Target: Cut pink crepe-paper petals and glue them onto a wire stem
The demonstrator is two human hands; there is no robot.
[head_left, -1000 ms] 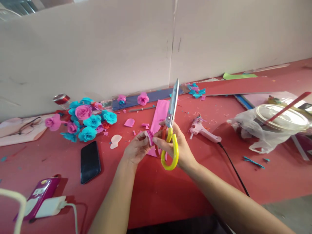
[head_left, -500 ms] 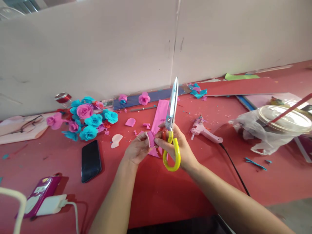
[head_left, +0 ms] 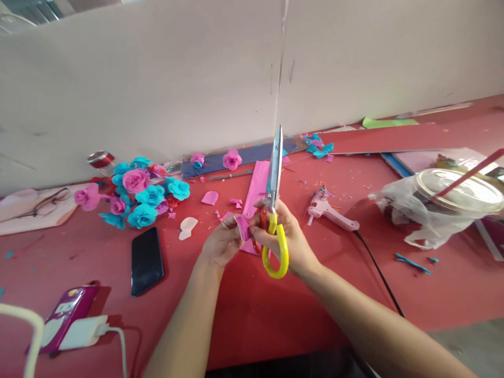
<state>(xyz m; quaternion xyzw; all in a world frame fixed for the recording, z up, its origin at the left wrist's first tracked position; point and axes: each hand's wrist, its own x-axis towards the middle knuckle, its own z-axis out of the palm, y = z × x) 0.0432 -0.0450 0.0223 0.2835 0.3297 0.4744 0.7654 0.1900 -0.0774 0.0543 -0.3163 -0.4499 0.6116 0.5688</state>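
Note:
Between the fingertips of my left hand (head_left: 220, 242) is a small stack of pink crepe paper pieces (head_left: 243, 228), its layered edges showing. My right hand (head_left: 293, 239) has the scissors (head_left: 279, 251) in its grip, blades pointing up and away, one handle yellow and the other red. The right thumb and fingertips also touch the pink pieces. Under both hands, a long pink paper strip (head_left: 255, 189) lies on the red table (head_left: 244, 325). To the left are a pink cut petal (head_left: 210, 198) and a pale petal template (head_left: 188, 228).
Blue and pink paper flowers (head_left: 146, 194) cluster at left, beside a black phone (head_left: 147, 261) and a purple power bank (head_left: 69, 317). Right of my hands lies a corded pink glue gun (head_left: 333, 214). A lidded container (head_left: 459, 191) in a plastic bag stands farther right. A white wall (head_left: 177, 79) rises behind.
The pink pieces in my fingers have turned, so their stacked edges now show. The scissors have tipped slightly left, still in my right hand.

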